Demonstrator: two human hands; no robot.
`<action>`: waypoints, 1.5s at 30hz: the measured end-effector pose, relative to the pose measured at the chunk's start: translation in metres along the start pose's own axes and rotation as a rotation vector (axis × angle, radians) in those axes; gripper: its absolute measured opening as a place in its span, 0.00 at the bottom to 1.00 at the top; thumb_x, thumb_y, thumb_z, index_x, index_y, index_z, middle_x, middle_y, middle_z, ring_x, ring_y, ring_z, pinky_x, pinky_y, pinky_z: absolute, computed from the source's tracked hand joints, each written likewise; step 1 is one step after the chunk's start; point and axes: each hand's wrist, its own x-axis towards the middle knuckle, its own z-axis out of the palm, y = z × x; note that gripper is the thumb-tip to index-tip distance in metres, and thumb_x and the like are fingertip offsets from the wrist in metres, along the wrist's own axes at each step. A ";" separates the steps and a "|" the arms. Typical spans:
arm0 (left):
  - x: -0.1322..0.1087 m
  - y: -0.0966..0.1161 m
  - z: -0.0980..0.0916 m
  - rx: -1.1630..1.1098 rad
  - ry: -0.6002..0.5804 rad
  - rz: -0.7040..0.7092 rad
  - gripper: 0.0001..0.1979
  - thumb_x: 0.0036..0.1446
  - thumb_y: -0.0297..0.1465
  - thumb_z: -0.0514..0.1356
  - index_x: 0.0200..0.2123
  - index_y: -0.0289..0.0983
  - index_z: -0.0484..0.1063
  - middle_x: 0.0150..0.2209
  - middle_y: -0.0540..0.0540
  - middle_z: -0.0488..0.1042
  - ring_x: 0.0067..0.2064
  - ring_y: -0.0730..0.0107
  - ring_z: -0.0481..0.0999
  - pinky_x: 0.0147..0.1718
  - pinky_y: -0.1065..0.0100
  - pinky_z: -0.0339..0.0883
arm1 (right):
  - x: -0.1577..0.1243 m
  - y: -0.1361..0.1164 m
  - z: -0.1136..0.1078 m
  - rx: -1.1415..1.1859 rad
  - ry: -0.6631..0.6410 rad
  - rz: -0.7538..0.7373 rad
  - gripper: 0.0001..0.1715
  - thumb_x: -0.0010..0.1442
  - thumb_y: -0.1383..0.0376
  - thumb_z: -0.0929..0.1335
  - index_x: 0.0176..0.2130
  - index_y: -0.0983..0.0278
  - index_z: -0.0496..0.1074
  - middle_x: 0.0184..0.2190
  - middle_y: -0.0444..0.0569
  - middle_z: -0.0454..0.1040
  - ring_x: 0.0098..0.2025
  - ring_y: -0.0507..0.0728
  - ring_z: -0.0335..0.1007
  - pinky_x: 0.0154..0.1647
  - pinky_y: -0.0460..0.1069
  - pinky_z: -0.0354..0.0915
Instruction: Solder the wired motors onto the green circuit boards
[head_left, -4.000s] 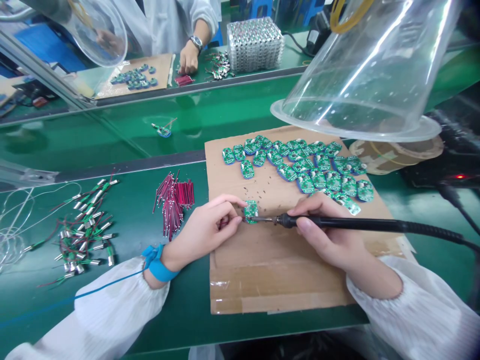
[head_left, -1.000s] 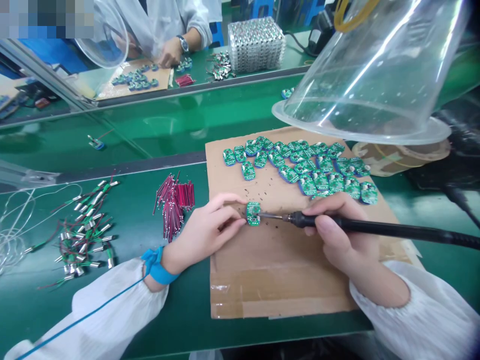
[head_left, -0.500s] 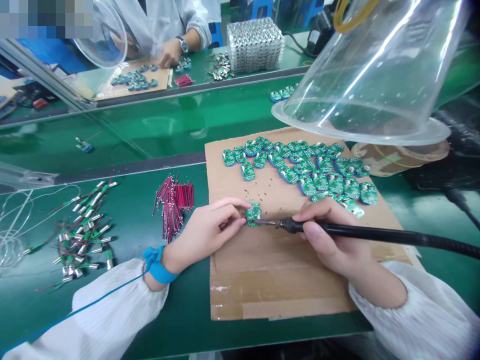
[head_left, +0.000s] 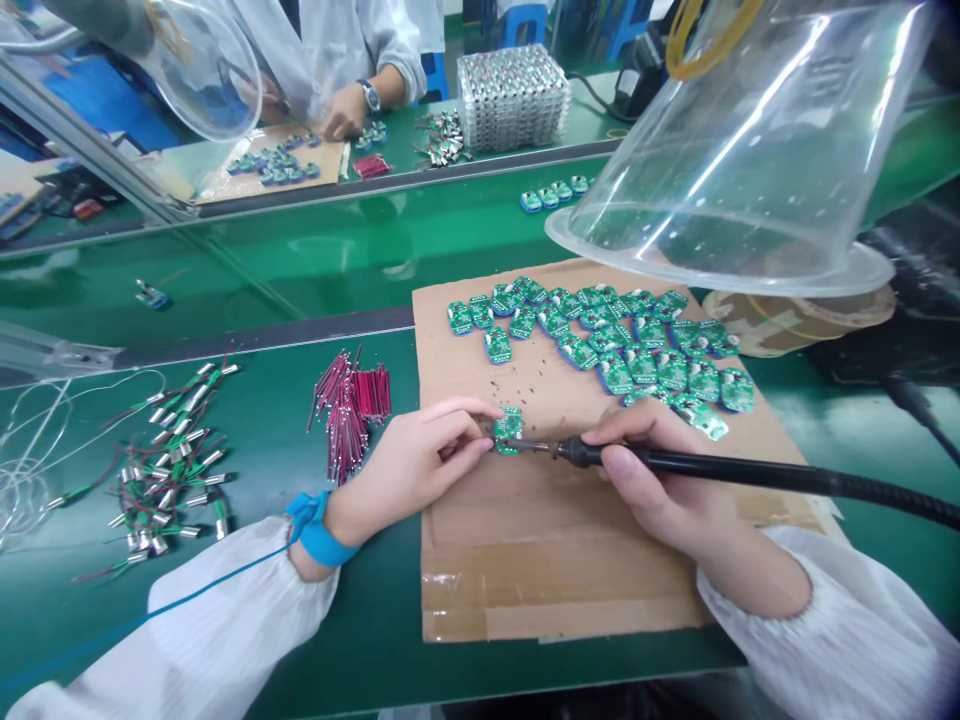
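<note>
My right hand (head_left: pixel 660 470) grips a black-handled soldering iron (head_left: pixel 682 462) like a pen. The iron's metal tip is at the lower part of a small green circuit board (head_left: pixel 509 428), which lies on a cardboard sheet (head_left: pixel 555 540). My left hand (head_left: pixel 424 455), with a blue strap (head_left: pixel 322 530) round the wrist, is at the board's left edge. One finger reaches the board's upper left corner, while the thumb and other fingers are pinched together beside it; what they hold is too small to make out.
More circuit boards (head_left: pixel 615 335) crowd the cardboard's far side. Red and black wires (head_left: pixel 347 415) and small metal cylinders with wires (head_left: pixel 169 465) lie to the left. A clear funnel hood (head_left: pixel 735 170) hangs at upper right. Beyond the green divider (head_left: pixel 337 235), another person's hand (head_left: pixel 345 112) is among boards.
The view has shifted very slightly. Both my hands, the soldering iron and the board keep their places relative to each other.
</note>
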 end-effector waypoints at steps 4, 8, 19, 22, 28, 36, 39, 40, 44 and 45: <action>0.000 0.000 0.000 -0.001 -0.002 0.003 0.07 0.68 0.30 0.58 0.36 0.37 0.73 0.55 0.48 0.77 0.27 0.80 0.67 0.30 0.70 0.62 | 0.000 -0.001 0.000 0.000 -0.013 -0.005 0.05 0.66 0.66 0.69 0.44 0.58 0.72 0.30 0.45 0.74 0.29 0.54 0.70 0.28 0.50 0.64; 0.000 0.000 -0.001 -0.015 -0.007 -0.010 0.07 0.68 0.30 0.59 0.36 0.38 0.74 0.55 0.49 0.77 0.28 0.80 0.67 0.31 0.70 0.63 | 0.000 -0.002 -0.001 -0.003 -0.034 -0.025 0.07 0.66 0.67 0.69 0.44 0.58 0.71 0.32 0.45 0.73 0.30 0.53 0.70 0.29 0.50 0.63; 0.001 0.000 0.000 -0.033 0.007 -0.036 0.07 0.68 0.30 0.59 0.35 0.38 0.74 0.54 0.50 0.77 0.29 0.79 0.70 0.31 0.70 0.62 | 0.000 -0.001 -0.001 -0.016 -0.048 -0.049 0.07 0.65 0.69 0.69 0.44 0.58 0.71 0.33 0.44 0.72 0.31 0.52 0.70 0.31 0.50 0.64; 0.001 0.000 0.000 -0.026 0.003 -0.037 0.07 0.68 0.30 0.59 0.36 0.38 0.74 0.54 0.51 0.77 0.29 0.80 0.69 0.31 0.70 0.63 | -0.001 0.000 -0.001 -0.017 -0.032 -0.042 0.07 0.65 0.68 0.69 0.44 0.58 0.71 0.32 0.44 0.73 0.30 0.52 0.70 0.31 0.50 0.64; 0.001 -0.002 0.000 -0.026 0.003 -0.031 0.06 0.67 0.30 0.60 0.35 0.38 0.73 0.54 0.52 0.77 0.28 0.81 0.67 0.30 0.71 0.62 | -0.002 0.004 0.000 0.039 0.079 0.035 0.02 0.68 0.65 0.68 0.42 0.57 0.72 0.31 0.45 0.73 0.30 0.54 0.70 0.29 0.51 0.64; 0.002 0.000 -0.001 -0.033 0.004 -0.040 0.06 0.67 0.30 0.60 0.35 0.38 0.73 0.54 0.52 0.77 0.28 0.80 0.68 0.30 0.71 0.62 | 0.001 0.000 0.001 -0.030 0.009 0.018 0.04 0.67 0.65 0.68 0.43 0.57 0.72 0.29 0.42 0.73 0.28 0.51 0.70 0.29 0.49 0.64; 0.002 0.000 0.000 -0.034 0.012 -0.046 0.07 0.67 0.30 0.60 0.34 0.38 0.73 0.53 0.52 0.77 0.28 0.80 0.68 0.30 0.71 0.62 | 0.002 -0.001 0.001 -0.043 -0.001 0.014 0.05 0.67 0.66 0.69 0.44 0.57 0.72 0.29 0.41 0.73 0.28 0.51 0.70 0.29 0.48 0.64; 0.002 0.000 0.000 -0.033 0.015 -0.048 0.07 0.67 0.30 0.60 0.34 0.38 0.73 0.53 0.52 0.78 0.28 0.80 0.68 0.29 0.71 0.62 | 0.002 -0.001 0.001 -0.043 0.000 0.011 0.05 0.67 0.66 0.69 0.44 0.57 0.72 0.29 0.41 0.73 0.28 0.51 0.70 0.29 0.48 0.64; 0.002 0.001 0.000 -0.027 0.024 -0.055 0.07 0.67 0.29 0.60 0.33 0.38 0.72 0.53 0.52 0.78 0.27 0.81 0.67 0.29 0.70 0.63 | 0.002 -0.002 0.001 -0.024 0.021 0.012 0.04 0.67 0.66 0.68 0.43 0.57 0.72 0.30 0.42 0.74 0.29 0.51 0.70 0.30 0.48 0.64; 0.001 0.001 0.001 -0.027 0.026 -0.056 0.07 0.67 0.29 0.60 0.33 0.38 0.72 0.53 0.52 0.78 0.26 0.81 0.66 0.29 0.71 0.62 | 0.002 -0.002 0.002 -0.025 0.020 0.011 0.04 0.67 0.66 0.68 0.43 0.57 0.72 0.30 0.41 0.74 0.29 0.51 0.70 0.29 0.48 0.64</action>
